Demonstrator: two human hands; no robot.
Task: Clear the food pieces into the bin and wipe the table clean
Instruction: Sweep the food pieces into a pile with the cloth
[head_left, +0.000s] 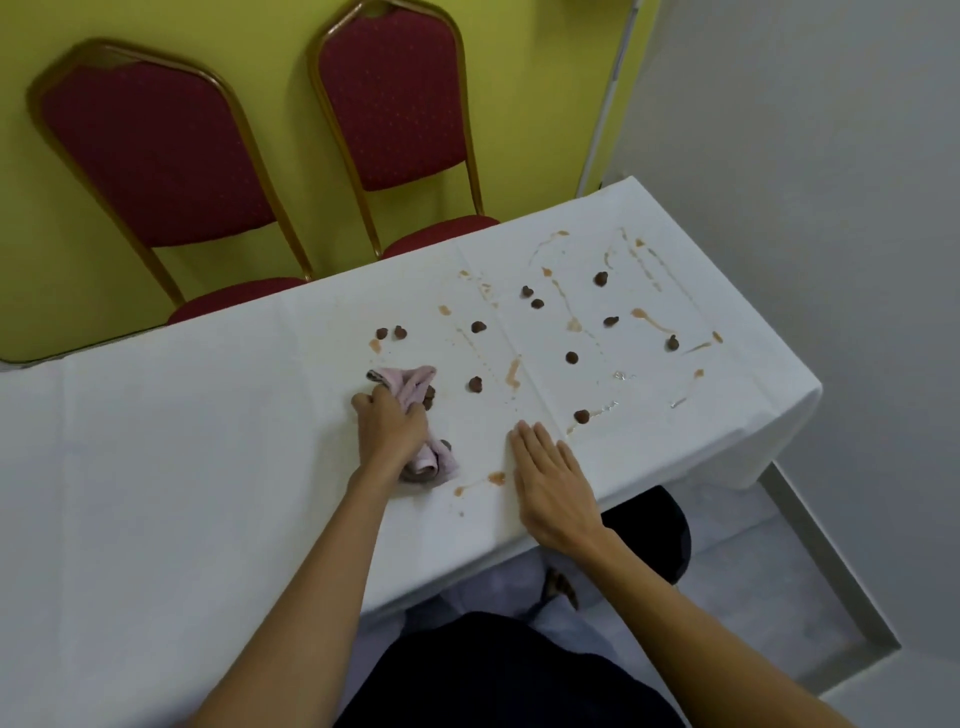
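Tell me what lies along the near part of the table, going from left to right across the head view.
Left hand gripping the pink cloth → orange smear near the table's front edge → right hand flat on the white tablecloth → brown food piece just beyond its fingertips.

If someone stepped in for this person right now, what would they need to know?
Left hand: closed around the bunched pink cloth, pressed on the table.
Right hand: empty, flat on the cloth-covered table near its front edge.
Food pieces: about a dozen brown bits lie scattered across the right half; one sits against the cloth.
Sauce smears: orange streaks there too.
Bin: not in view.
Done: nothing obvious yet.
Left: gather the pieces, bin them, wipe the streaks.
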